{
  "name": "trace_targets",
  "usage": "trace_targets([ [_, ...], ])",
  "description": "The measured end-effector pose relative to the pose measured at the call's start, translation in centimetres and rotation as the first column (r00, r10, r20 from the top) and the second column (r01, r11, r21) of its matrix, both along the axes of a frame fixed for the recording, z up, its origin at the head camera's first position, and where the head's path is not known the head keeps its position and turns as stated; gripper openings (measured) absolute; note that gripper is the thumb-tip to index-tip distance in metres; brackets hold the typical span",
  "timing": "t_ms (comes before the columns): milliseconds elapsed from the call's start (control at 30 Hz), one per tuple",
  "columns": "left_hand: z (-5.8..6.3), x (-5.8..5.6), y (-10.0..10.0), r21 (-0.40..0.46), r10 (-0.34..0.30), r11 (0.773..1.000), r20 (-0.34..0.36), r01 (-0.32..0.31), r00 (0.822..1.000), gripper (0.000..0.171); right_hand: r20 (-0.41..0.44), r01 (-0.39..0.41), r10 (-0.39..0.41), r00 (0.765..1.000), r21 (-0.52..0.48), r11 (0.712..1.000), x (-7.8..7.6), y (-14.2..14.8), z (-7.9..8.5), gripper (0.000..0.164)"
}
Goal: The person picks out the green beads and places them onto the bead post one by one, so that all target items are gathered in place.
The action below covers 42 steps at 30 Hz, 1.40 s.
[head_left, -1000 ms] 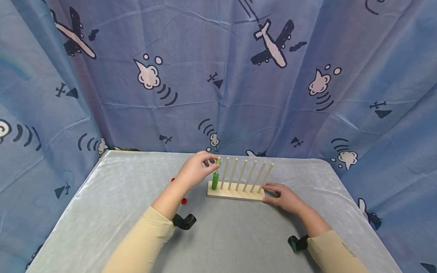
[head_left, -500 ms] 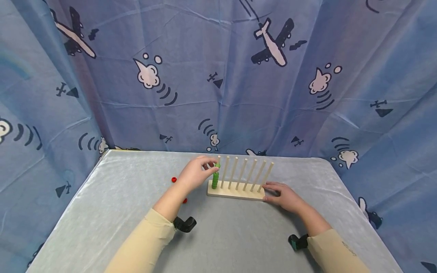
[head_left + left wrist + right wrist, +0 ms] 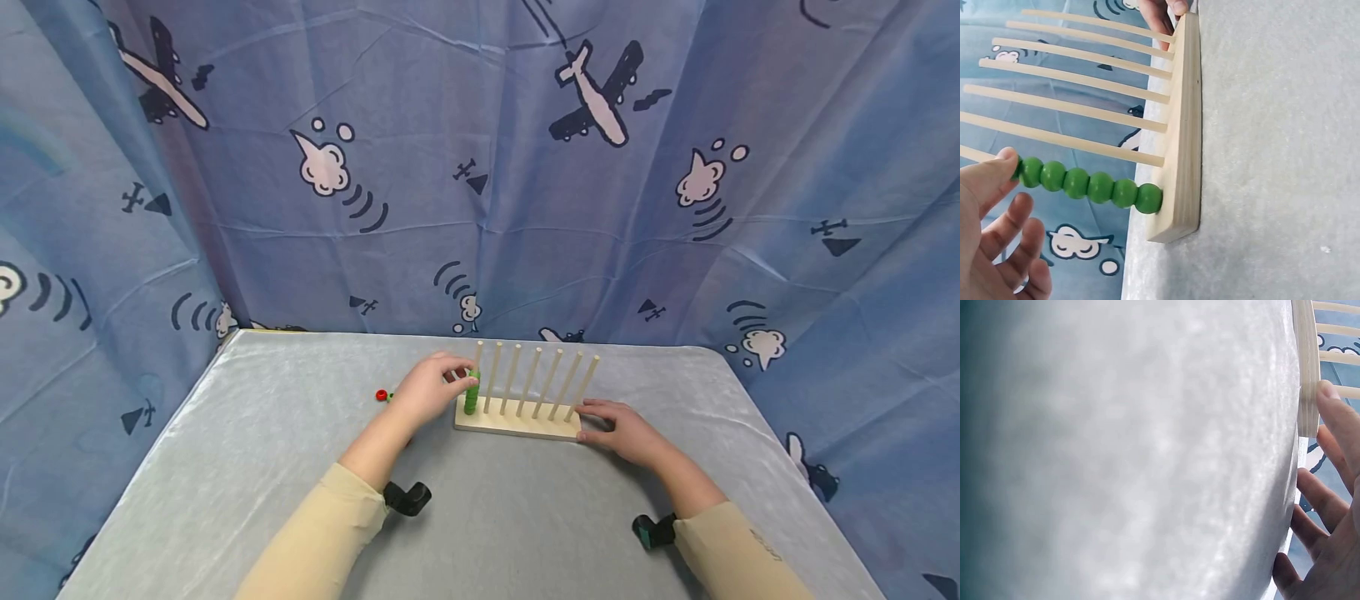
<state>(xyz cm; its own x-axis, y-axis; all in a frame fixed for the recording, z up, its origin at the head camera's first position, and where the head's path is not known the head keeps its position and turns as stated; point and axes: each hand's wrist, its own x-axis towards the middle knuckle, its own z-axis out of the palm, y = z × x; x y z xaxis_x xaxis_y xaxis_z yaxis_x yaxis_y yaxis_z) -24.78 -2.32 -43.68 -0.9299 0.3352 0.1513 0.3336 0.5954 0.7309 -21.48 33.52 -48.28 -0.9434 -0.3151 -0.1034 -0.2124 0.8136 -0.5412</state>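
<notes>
A pale wooden peg rack (image 3: 517, 422) with several upright rods stands on the table. Green round beads (image 3: 1100, 187) are stacked on its leftmost rod, the lowest one against the base. My left hand (image 3: 431, 388) pinches the top green bead (image 3: 1018, 169) between thumb and index finger, right against the stack; its other fingers are loosely bent. At the opposite end, my right hand (image 3: 622, 432) holds the base, the thumb on its front edge and the index finger behind. The remaining rods carry no beads.
A red bead (image 3: 381, 395) lies on the table left of my left hand, with a bit of green beside it, partly hidden by the wrist. A patterned blue curtain (image 3: 480, 208) hangs behind the table. Black wrist cameras (image 3: 407, 498) sit under both forearms.
My left hand has slid the green bead down the leftmost rod onto the stack. The right hand and the rack have stayed in place.
</notes>
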Motion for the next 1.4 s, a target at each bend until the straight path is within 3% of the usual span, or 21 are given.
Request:
trace_targets([
  [533, -0.4, 0.8, -1.8, 0.001, 0.050, 0.999, 0.031, -0.050, 0.998, 0.028, 0.015, -0.008, 0.008, 1.000, -0.004, 1.000, 0.0, 0.0, 0.2, 0.057],
  [1000, -0.3, 1.1, -6.1, -0.059, 0.111, 0.992, 0.029, -0.109, 0.993, 0.019, 0.014, -0.001, 0.001, 1.000, -0.004, 1.000, -0.3, 0.1, -0.1, 0.060],
  [1400, -0.4, 1.2, -9.8, -0.160, 0.095, 0.983, 0.003, -0.094, 0.995, 0.023, 0.019, 0.001, -0.001, 1.000, -0.019, 1.000, -0.2, 0.0, -0.3, 0.061],
])
